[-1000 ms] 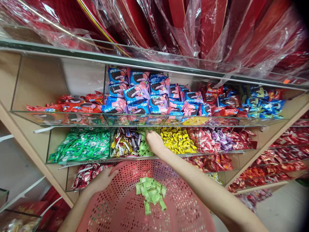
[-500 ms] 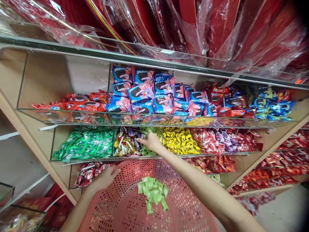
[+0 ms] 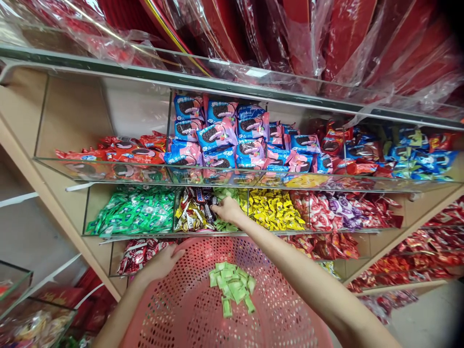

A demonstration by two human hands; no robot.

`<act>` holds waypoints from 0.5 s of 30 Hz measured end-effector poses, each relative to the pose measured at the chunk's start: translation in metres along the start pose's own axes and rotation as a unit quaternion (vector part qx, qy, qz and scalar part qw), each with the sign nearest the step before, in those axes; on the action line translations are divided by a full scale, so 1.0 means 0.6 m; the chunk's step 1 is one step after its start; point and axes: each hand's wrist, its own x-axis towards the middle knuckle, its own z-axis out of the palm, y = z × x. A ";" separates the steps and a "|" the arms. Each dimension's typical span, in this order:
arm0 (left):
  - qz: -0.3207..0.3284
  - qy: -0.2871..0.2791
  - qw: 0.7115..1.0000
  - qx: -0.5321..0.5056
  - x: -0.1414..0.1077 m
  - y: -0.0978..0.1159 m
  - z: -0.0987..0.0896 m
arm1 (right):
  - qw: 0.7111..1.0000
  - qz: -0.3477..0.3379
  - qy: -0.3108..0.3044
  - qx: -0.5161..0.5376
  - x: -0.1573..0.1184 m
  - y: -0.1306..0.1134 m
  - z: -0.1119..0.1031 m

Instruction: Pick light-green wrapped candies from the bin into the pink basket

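Note:
My left hand [image 3: 165, 263] is closed around the left rim of a pink perforated plastic basket [image 3: 174, 309]. A small pile of light green wrapped candies [image 3: 232, 285] lies inside it. My right hand [image 3: 228, 211] reaches over the basket into a shelf compartment, its fingers drawn together. At its fingertips are dark-wrapped chocolate bars [image 3: 206, 212], mixed with gold and brown wrapped candies [image 3: 192, 220]. More green candies [image 3: 224, 224] lie under and behind this hand. Whether anything is between the fingers is hidden.
Glass-fronted shelf dividers hold green packets [image 3: 134, 210] on the left and yellow candies [image 3: 275, 210] on the right. Above sit blue and pink cookie packs [image 3: 217, 135] behind a glass edge [image 3: 232, 176]. Red plastic-wrapped goods [image 3: 261, 34] hang over the top shelf.
The view has shifted slightly, so the shelves appear a little to the right. My right hand stays at the same compartment, and my left hand keeps its hold on the basket.

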 end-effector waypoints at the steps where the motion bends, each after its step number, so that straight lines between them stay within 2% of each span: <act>1: 0.001 -0.003 1.000 -0.002 0.000 0.000 0.000 | 1.000 0.001 0.000 0.003 0.000 -0.001 0.000; 10: 0.000 -0.012 1.000 -0.004 -0.001 0.003 -0.002 | 0.999 -0.012 0.031 0.038 0.001 -0.004 0.004; 15: 0.002 -0.014 1.000 -0.009 -0.003 0.006 -0.003 | 0.995 -0.005 0.040 0.090 -0.003 0.002 -0.011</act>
